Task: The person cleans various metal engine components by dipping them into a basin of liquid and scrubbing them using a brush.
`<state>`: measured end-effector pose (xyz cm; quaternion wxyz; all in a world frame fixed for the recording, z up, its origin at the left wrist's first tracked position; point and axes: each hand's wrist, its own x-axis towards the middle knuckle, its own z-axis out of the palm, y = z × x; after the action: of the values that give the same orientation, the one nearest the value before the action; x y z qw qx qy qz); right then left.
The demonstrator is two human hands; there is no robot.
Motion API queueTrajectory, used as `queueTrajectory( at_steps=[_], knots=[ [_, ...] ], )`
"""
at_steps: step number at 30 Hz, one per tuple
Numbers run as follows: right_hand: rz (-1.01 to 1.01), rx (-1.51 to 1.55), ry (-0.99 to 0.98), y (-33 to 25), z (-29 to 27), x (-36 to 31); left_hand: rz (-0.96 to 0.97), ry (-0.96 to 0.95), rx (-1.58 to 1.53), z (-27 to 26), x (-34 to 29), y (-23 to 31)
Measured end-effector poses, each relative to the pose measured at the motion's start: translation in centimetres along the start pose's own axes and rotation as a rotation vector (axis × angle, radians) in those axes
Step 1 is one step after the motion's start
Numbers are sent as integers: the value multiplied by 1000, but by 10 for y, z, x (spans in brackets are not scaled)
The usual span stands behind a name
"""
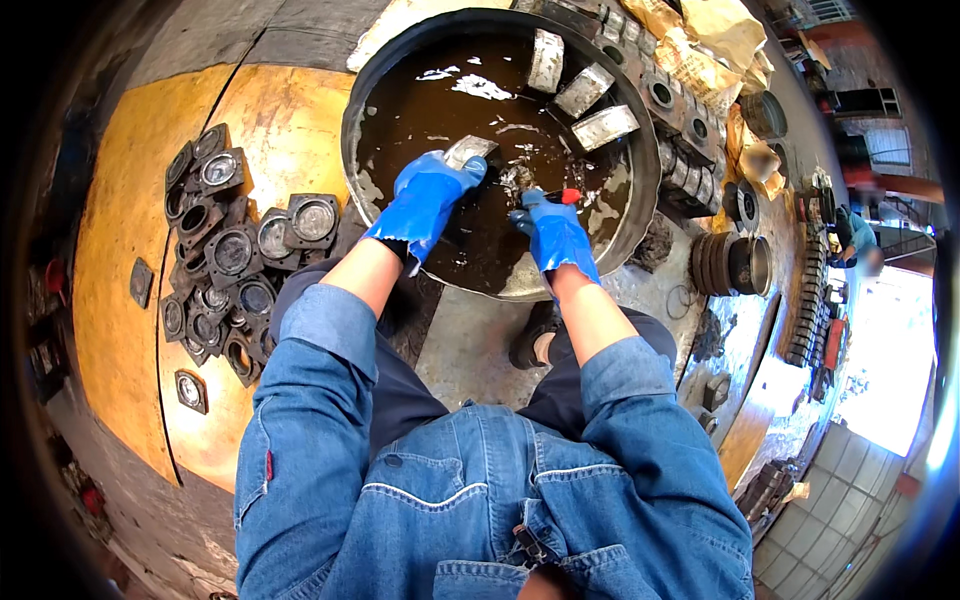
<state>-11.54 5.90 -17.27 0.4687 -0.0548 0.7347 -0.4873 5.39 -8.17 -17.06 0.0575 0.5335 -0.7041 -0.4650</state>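
My left hand (pixel 428 200), in a blue rubber glove, grips a small grey metal block (pixel 469 151) over the dark liquid. My right hand (pixel 556 232), gloved the same way, is closed around a red-ended tool (pixel 570 196); the fingers hide most of it, so its kind does not show. Both hands are above a large round tub (pixel 648 190) of brown liquid, and the surface is stirred up between them. Three wet metal blocks lean at the tub's far right side: one block (pixel 546 61), a second block (pixel 584 91) and a third block (pixel 605 127).
Dark square metal parts with round centres (pixel 232 252) lie heaped on a yellow board (pixel 110 330) at the left. Rows of metal castings (pixel 690 180) and brown paper sacks (pixel 700 60) stand right of the tub. Stacked rings (pixel 712 264) sit nearer. Another person (pixel 855 235) is far right.
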Motion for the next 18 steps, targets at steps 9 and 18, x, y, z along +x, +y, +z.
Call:
queueTrajectory(
  at_steps=[9,18],
  knots=[
    [130,66,-280,4,-9,-50,-94,-53,280,-2,-21,32],
    [-184,246,-67,-44,-67,-9,61,-265,723,13,-39,85]
  ],
)
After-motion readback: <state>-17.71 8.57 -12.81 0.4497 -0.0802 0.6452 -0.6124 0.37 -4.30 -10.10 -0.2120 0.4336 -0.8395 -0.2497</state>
